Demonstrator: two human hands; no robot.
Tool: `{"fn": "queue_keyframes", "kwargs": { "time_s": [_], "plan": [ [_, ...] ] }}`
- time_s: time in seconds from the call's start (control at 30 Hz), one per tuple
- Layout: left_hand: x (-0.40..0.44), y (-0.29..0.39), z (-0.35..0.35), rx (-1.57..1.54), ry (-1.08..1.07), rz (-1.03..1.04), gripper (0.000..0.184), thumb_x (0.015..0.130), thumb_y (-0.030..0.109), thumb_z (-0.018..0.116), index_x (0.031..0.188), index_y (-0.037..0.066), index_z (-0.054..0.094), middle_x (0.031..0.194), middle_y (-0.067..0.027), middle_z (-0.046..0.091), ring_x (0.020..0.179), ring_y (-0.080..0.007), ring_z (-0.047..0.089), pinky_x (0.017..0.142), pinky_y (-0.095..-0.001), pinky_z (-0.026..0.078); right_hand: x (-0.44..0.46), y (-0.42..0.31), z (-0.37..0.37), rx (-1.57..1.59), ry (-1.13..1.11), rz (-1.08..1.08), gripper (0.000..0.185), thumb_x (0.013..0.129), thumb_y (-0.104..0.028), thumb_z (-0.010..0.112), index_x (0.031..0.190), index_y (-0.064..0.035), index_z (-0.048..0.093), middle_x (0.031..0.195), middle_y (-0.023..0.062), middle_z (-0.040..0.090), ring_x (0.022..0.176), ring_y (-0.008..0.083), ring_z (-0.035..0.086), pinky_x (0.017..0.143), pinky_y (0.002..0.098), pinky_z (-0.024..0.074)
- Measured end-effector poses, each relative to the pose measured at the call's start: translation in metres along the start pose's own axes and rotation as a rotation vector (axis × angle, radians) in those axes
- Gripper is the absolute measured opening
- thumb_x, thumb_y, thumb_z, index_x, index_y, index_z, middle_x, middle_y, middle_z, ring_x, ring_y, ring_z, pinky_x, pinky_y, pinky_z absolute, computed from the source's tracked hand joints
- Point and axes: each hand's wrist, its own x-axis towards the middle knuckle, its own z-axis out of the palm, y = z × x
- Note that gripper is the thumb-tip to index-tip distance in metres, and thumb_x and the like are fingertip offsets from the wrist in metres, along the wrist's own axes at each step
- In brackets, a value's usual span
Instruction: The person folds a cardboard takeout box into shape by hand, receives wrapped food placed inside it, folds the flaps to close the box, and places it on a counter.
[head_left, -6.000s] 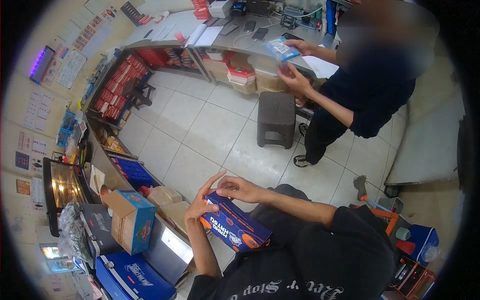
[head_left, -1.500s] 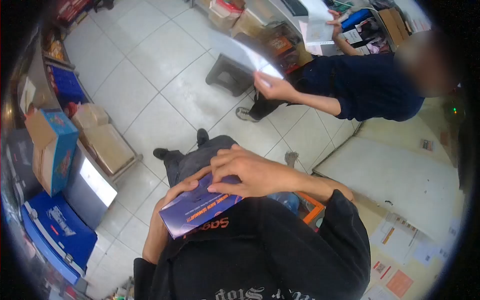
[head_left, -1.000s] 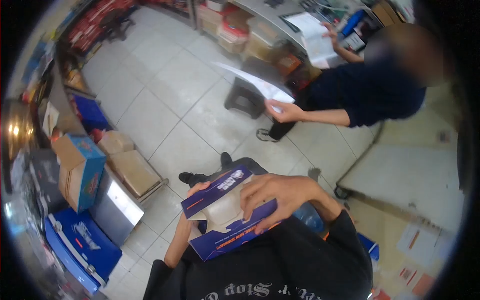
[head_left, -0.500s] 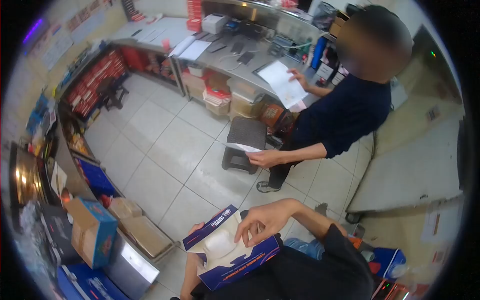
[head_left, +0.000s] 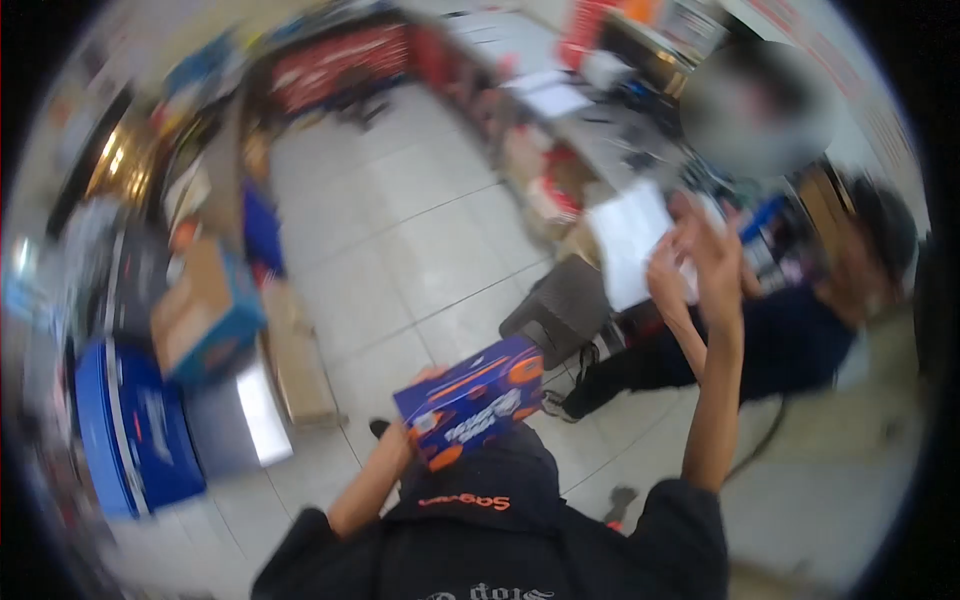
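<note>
My left hand (head_left: 408,432) grips a purple-blue cardboard food box (head_left: 475,402) with orange patches and white lettering in front of my black apron. Its lid is down, so the inside is hidden. My right arm is raised to the right, and my right hand (head_left: 708,245) is up beside a co-worker's hand (head_left: 668,275). White sheets of paper (head_left: 628,240) are close to both hands. Blur smears my right fingers, and I cannot make out whether they hold a paper.
A co-worker in dark clothes (head_left: 790,340) leans in at the right. A dark stool (head_left: 560,305) stands on the tiled floor ahead. Left are a cardboard carton (head_left: 200,310) and a blue delivery box (head_left: 130,430). A counter (head_left: 590,130) with papers and devices runs along the back right.
The box's lid has gone from open to shut. My right hand has left the box and risen toward the co-worker's hand. The view has swung to the right and blurred.
</note>
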Motion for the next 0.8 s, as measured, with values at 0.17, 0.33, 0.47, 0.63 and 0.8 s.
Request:
{"fn": "queue_keyframes", "kwargs": {
  "time_s": [0.17, 0.33, 0.47, 0.63, 0.8],
  "plan": [
    [0.013, 0.016, 0.006, 0.116, 0.046, 0.097, 0.065, 0.092, 0.053, 0.054, 0.137, 0.005, 0.051, 0.125, -0.0131, 0.063, 0.105, -0.0239, 0.064, 0.095, -0.0389, 0.052, -0.020, -0.033, 0.133, -0.244, -0.657, -0.512, 0.031, 0.079, 0.002, 0.068, 0.108, -0.0082, 0.072, 0.110, 0.0129, 0.066, 0.103, 0.0233, 0.064, 0.085, 0.0352, 0.0499],
    [0.014, 0.002, -0.026, 0.198, 0.018, 0.138, 0.053, 0.096, 0.044, 0.056, 0.134, 0.008, 0.055, 0.114, -0.0061, 0.067, 0.098, -0.0156, 0.065, 0.091, -0.0305, 0.053, -0.014, -0.042, 0.154, 0.050, -1.076, 0.390, 0.025, 0.082, -0.001, 0.068, 0.107, -0.0023, 0.072, 0.093, 0.0106, 0.067, 0.095, 0.0242, 0.064, 0.080, 0.0337, 0.0516],
    [0.003, -0.014, -0.023, 0.060, 0.062, -0.059, 0.060, 0.095, 0.052, 0.049, 0.132, 0.005, 0.056, 0.115, -0.0106, 0.068, 0.093, -0.0211, 0.067, 0.085, -0.0365, 0.056, -0.028, -0.018, 0.169, -0.236, -0.801, -0.498, 0.017, 0.093, -0.011, 0.063, 0.105, -0.0014, 0.070, 0.091, 0.0099, 0.071, 0.079, 0.0185, 0.067, 0.068, 0.0323, 0.0521],
    [0.012, -0.014, -0.065, 0.022, 0.126, -0.286, 0.067, 0.089, 0.054, 0.046, 0.137, 0.007, 0.054, 0.126, -0.0179, 0.064, 0.106, -0.0300, 0.066, 0.089, -0.0417, 0.055, -0.061, 0.012, 0.169, 0.256, -1.241, 0.047, 0.021, 0.098, -0.019, 0.060, 0.107, -0.0018, 0.068, 0.090, 0.0083, 0.071, 0.082, 0.0131, 0.065, 0.071, 0.0300, 0.0500],
    [0.031, -0.011, -0.084, 0.124, 0.230, -0.320, 0.065, 0.090, 0.053, 0.047, 0.134, 0.006, 0.055, 0.124, -0.0180, 0.064, 0.105, -0.0301, 0.066, 0.090, -0.0415, 0.054, -0.109, 0.029, 0.180, 0.274, -1.410, 0.096, 0.029, 0.089, -0.008, 0.063, 0.117, -0.0020, 0.064, 0.094, 0.0108, 0.069, 0.090, 0.0210, 0.066, 0.078, 0.0342, 0.0512]
  ]
}}
